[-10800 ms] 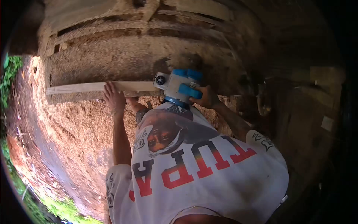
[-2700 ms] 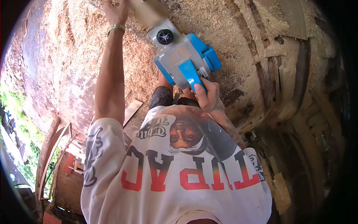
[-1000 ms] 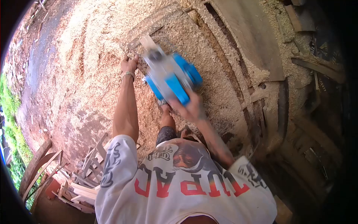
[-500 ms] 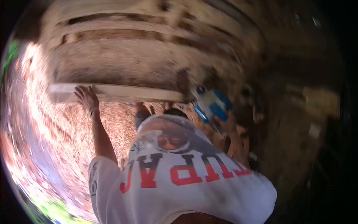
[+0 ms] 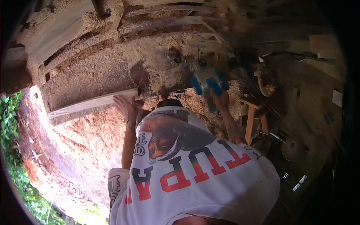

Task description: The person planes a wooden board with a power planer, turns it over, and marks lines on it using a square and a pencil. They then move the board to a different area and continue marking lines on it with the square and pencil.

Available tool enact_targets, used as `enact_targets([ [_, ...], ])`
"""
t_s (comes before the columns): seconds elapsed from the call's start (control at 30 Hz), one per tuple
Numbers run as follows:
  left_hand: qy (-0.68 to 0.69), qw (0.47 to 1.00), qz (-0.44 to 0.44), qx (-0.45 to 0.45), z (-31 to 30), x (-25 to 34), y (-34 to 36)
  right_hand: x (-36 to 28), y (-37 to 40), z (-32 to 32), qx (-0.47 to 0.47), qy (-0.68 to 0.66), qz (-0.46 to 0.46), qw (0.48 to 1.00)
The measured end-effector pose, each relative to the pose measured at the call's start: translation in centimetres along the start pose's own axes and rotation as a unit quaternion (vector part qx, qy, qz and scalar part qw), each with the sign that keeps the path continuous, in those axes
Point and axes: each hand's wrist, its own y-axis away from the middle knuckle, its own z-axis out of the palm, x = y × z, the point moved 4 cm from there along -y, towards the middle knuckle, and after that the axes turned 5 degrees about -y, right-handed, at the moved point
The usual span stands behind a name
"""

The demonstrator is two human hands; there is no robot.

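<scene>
A long pale board (image 5: 93,103) lies along the near edge of the workbench, its right end close to my body. My left hand (image 5: 126,107) rests on that right end with its fingers stretched out and apart. My right hand (image 5: 220,100) is wrapped round the rear of a blue-and-grey electric planer (image 5: 208,79) with a dark round knob at its front. The planer is to the right of the board, apart from it. Its underside is hidden.
Wood shavings cover the workbench (image 5: 80,80) and the ground below. Several planks (image 5: 60,32) lie at the back. A small wooden stand (image 5: 250,116) is right of my right arm, with a coil of cord (image 5: 265,84) beyond. Green plants (image 5: 13,129) grow at the left.
The view has turned and sharpened. My left hand has shifted from near the board's left end to its right end. A wider gap now separates the planer from the board.
</scene>
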Motion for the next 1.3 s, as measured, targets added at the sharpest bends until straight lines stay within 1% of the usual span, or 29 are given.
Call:
enact_targets([
  [0.03,0.018,1.000,0.015,0.019,0.0,0.5,0.5,-0.4,-0.4,0.1,0.005,-0.016,-0.021,1.000],
  [0.07,0.024,1.000,0.011,0.002,0.1,0.5,0.6,-1.0,-1.0,0.1,0.012,-0.033,-0.044,0.998],
  [0.13,0.038,0.999,0.005,-0.029,-1.0,0.9,0.7,-3.8,-1.6,-0.7,0.004,-0.012,-0.142,0.990],
  [0.2,0.049,0.998,0.028,-0.012,-1.4,0.7,0.6,-5.4,-3.1,-0.9,0.039,0.025,-0.296,0.954],
  [0.23,0.045,0.998,0.040,0.001,-0.8,0.3,0.4,-6.2,-4.6,-0.6,0.076,0.050,-0.399,0.912],
  [0.27,0.041,0.998,0.051,0.013,-0.1,0.0,0.4,-6.2,-5.8,-0.2,0.068,0.062,-0.424,0.901],
  [0.3,0.061,0.997,0.057,0.006,-0.6,0.0,0.6,-6.2,-7.1,0.3,0.061,0.073,-0.449,0.888],
  [0.33,0.045,0.997,0.053,-0.018,-1.0,0.1,0.7,-5.6,-8.5,0.8,0.009,0.073,-0.399,0.914],
  [0.4,0.016,0.997,0.041,-0.067,-1.9,0.2,0.8,-4.3,-10.9,1.7,-0.066,0.043,-0.319,0.944],
  [0.43,0.032,0.996,0.045,-0.070,-2.8,0.6,1.3,-3.4,-12.3,2.0,-0.088,0.012,-0.291,0.953],
  [0.5,0.005,0.993,0.078,-0.089,-3.2,0.8,1.9,-2.6,-14.8,1.9,-0.129,-0.027,-0.247,0.960],
  [0.53,-0.008,0.990,0.099,-0.102,-2.7,0.7,2.1,-2.5,-15.1,1.7,-0.133,-0.022,-0.248,0.959],
  [0.57,0.021,0.991,0.096,-0.086,-2.3,0.7,2.4,-2.5,-15.3,1.5,-0.137,-0.015,-0.249,0.958],
  [0.6,0.069,0.990,0.116,-0.050,-1.4,0.2,2.6,-2.6,-15.7,1.3,-0.144,-0.009,-0.253,0.957],
  [0.67,0.054,0.990,0.096,-0.084,-2.2,0.7,2.8,1.9,-19.2,2.0,-0.085,0.026,-0.307,0.947],
  [0.73,0.053,0.991,0.072,-0.096,-2.8,1.1,2.8,-0.4,-18.6,0.7,-0.162,0.051,-0.218,0.961],
  [0.8,0.040,0.994,0.082,-0.061,-1.0,0.8,2.4,-4.0,-15.9,0.2,-0.097,0.129,-0.268,0.950],
  [0.83,0.017,0.991,0.113,-0.072,-1.2,1.3,2.8,-5.7,-14.9,0.3,-0.057,0.166,-0.292,0.940],
  [0.87,0.013,0.984,0.166,-0.058,-1.0,1.9,3.1,-7.7,-13.9,1.3,-0.009,0.131,-0.357,0.925],
  [0.93,0.007,0.962,0.272,-0.032,0.9,3.1,4.8,-11.1,-10.7,4.5,0.081,0.060,-0.475,0.874],
  [1.0,0.084,0.925,0.323,-0.182,-5.4,5.6,7.3,-16.8,-6.4,9.8,0.095,0.171,-0.544,0.816],
  [1.07,0.177,0.921,0.314,-0.150,-0.7,5.0,7.3,-18.7,-5.0,18.5,-0.027,0.110,-0.571,0.813],
  [1.1,0.222,0.916,0.307,-0.132,0.6,4.1,7.2,-19.8,-3.7,23.2,-0.084,0.116,-0.546,0.825],
  [1.13,0.238,0.920,0.277,-0.140,0.0,2.7,7.2,-20.6,-2.1,27.3,-0.141,0.124,-0.518,0.835],
  [1.2,0.274,0.925,0.215,-0.155,-2.8,-0.3,7.5,-20.7,0.5,33.7,-0.174,0.136,-0.524,0.823],
  [1.23,0.261,0.941,0.170,-0.132,-3.6,-2.7,8.1,-20.9,1.1,36.3,-0.190,0.142,-0.530,0.814],
  [1.3,0.294,0.944,0.098,-0.113,-2.9,-7.6,8.5,-20.6,0.9,39.5,-0.222,0.219,-0.484,0.818],
])
